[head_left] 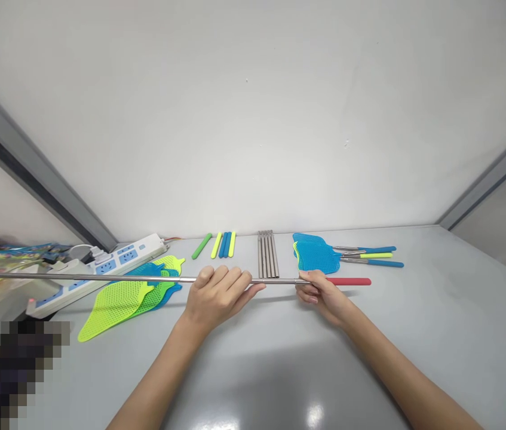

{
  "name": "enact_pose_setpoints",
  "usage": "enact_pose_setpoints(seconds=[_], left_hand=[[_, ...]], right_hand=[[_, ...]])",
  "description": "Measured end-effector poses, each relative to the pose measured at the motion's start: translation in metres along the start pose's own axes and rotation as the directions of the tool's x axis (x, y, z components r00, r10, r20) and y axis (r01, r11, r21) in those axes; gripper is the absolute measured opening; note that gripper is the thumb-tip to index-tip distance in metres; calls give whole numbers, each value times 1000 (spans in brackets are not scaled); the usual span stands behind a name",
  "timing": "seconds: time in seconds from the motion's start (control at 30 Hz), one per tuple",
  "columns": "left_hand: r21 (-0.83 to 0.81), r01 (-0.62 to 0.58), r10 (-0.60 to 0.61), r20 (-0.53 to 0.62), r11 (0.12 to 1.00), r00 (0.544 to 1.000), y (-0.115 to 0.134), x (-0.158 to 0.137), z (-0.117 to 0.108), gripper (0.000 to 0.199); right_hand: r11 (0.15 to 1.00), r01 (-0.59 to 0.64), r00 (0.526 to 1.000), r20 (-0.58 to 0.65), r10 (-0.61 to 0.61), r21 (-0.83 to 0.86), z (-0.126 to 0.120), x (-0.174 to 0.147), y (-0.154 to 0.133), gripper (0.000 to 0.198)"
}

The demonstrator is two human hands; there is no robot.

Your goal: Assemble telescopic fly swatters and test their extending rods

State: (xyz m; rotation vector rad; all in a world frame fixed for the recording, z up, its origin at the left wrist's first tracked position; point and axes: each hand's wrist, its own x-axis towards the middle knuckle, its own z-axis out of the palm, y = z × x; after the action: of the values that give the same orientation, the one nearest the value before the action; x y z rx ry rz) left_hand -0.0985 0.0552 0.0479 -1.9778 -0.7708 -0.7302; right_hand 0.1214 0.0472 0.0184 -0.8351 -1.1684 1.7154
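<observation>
The step in hand looks like working the long steel rod (145, 279), either drawing its sections out or sliding them together; one moment does not show which. The next move calls for the two hands to act along the rod's own line, one steadying and the other pushing or pulling, without bending the thin sections.

The left hand (219, 294) has its fingers clamped over the rod near the middle of the scene, thumb stretched to the right beneath it. The right hand (322, 297) pinches the rod between thumb and curled fingers, just left of the red handle (349, 281). The rod runs level across the bench (441, 322) and leaves view at the left.

Just beyond, between the hands, lies a row of steel tubes (268, 254). Loose mesh swatter heads (113, 301) lie left, under the rod's line; coloured handles (202, 245) lie at the far side, and blue-headed swatters (318, 254) lie far right of the tubes.
</observation>
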Motion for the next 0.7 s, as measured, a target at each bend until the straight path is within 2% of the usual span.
enact_pose_setpoints(seconds=[0.3,0.5,0.7], left_hand=[[52,13,-12,-17,999,1000,-7,-2,2,28],[59,22,-22,-9,998,1000,-10,-5,2,26],[61,38,-37,-17,997,999,-11,-4,3,29]], right_hand=[[983,-61,995,-72,75,173,-5,0,-3,40],[974,-148,985,-64,161,171,-12,1,-9,39],[973,-176,978,-89,190,149,-19,0,-15,41]])
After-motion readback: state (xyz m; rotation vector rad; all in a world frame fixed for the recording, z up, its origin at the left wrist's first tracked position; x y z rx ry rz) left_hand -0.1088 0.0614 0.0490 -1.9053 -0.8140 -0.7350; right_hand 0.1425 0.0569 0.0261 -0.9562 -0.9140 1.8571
